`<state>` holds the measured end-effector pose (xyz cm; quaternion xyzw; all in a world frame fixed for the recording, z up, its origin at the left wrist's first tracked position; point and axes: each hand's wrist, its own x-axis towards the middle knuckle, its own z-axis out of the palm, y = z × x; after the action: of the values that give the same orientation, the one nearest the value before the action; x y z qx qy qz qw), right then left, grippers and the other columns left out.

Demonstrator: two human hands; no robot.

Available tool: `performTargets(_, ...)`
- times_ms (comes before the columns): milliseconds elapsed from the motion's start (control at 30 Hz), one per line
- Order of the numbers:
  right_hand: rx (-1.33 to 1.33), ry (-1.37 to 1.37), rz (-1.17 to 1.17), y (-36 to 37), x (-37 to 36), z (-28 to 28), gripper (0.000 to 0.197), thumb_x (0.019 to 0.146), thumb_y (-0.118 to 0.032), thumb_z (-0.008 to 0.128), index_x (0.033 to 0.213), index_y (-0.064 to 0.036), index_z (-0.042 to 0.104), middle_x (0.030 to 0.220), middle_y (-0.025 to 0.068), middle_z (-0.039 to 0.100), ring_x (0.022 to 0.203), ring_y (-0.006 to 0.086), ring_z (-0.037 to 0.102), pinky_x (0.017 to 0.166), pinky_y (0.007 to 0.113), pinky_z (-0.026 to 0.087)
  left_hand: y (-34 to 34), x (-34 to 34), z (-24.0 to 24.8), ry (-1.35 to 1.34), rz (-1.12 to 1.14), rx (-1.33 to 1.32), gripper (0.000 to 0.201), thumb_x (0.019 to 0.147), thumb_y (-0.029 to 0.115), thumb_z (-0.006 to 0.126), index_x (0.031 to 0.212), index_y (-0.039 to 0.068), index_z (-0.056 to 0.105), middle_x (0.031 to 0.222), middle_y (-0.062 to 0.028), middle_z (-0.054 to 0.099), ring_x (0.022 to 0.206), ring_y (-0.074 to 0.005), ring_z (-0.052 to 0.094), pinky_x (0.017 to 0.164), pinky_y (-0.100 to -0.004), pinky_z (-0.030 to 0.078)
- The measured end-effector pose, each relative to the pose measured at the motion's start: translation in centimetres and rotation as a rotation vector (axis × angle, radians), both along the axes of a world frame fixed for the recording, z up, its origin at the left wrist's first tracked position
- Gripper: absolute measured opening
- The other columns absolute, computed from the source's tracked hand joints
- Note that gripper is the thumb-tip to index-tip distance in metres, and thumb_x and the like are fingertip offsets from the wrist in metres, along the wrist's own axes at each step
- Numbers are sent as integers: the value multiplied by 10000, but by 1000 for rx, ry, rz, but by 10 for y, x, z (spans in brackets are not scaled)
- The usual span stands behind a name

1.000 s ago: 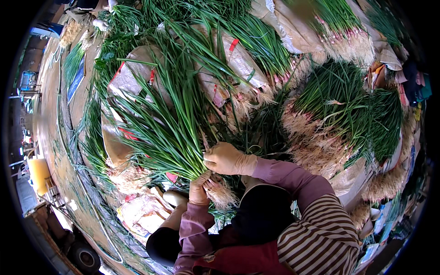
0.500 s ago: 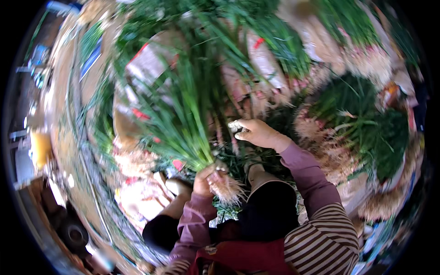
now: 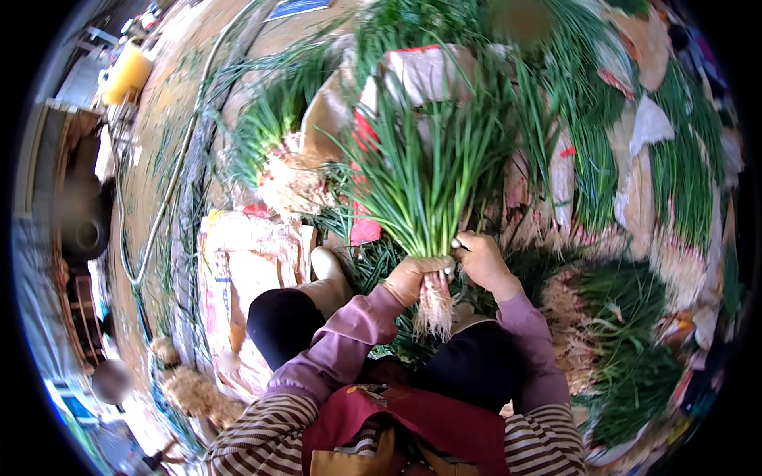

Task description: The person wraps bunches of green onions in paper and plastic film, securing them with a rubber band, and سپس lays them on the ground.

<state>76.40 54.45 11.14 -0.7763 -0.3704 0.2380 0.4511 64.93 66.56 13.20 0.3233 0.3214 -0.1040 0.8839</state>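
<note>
A bunch of green onions (image 3: pixel 436 214) stands upright in front of me, its leaves fanning out away from me. My left hand (image 3: pixel 414 279) is wrapped round its lower stems, just above the pale roots (image 3: pixel 434 311), which hang toward my lap. Against the right side of the stems, my right hand (image 3: pixel 482 263) is closed, thumb and fingers pinched together. What lies in that pinch is too small to make out. Beyond the bunch lies a whitish sack (image 3: pixel 432 71) with red edging, partly hidden by the leaves.
More green onions lie in a bundle (image 3: pixel 286 143) at the left and in rows (image 3: pixel 591 151) at the far right. A heap (image 3: pixel 627 349) sits by my right knee. A pale sack (image 3: pixel 246 254) lies left of my boot (image 3: pixel 327 270). A hose (image 3: pixel 178 166) crosses the ground.
My right hand has come in from the right to the stems, and its fingers have closed. The held bunch now points straight ahead instead of leaning left. The view has turned.
</note>
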Motion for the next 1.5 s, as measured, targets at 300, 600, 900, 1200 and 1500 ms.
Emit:
performTargets(300,-144,557,33,-13,20,73,773,734,-353,668,1327,-21,299,1249,176,466,683,167,602,566,284,472,39,21,76,-363,36,92,158,783,51,604,927,-11,593,717,-99,634,435,-119,546,354,-186,392)
performTargets(600,83,649,322,81,-13,134,177,818,-171,612,885,-7,624,600,-19,524,467,37,418,406,167,304,144,41,180,-538,169,555,111,752,86,665,825,12,625,614,-53,621,418,-72,530,341,-162,354)
performTargets(900,-425,620,323,75,-4,7,295,865,-120,482,1133,-1,518,853,69,629,607,95,563,554,209,434,405,29,185,-481,95,741,173,802,78,599,911,-56,598,803,-105,635,698,-176,612,676,-253,522)
performTargets(1200,-545,468,391,106,17,-24,229,847,-60,502,1051,31,553,822,35,593,714,103,549,661,246,456,465,57,-38,-17,386,231,163,755,62,639,862,-57,608,770,-140,633,637,-204,618,586,-281,523)
performTargets(1500,-94,335,312,286,61,17,294,834,-32,525,1124,19,519,860,62,604,762,107,558,692,232,462,439,23,-50,542,494,1612,842,653,171,700,1282,-109,215,1252,-281,376,1142,-308,429,978,-318,342)
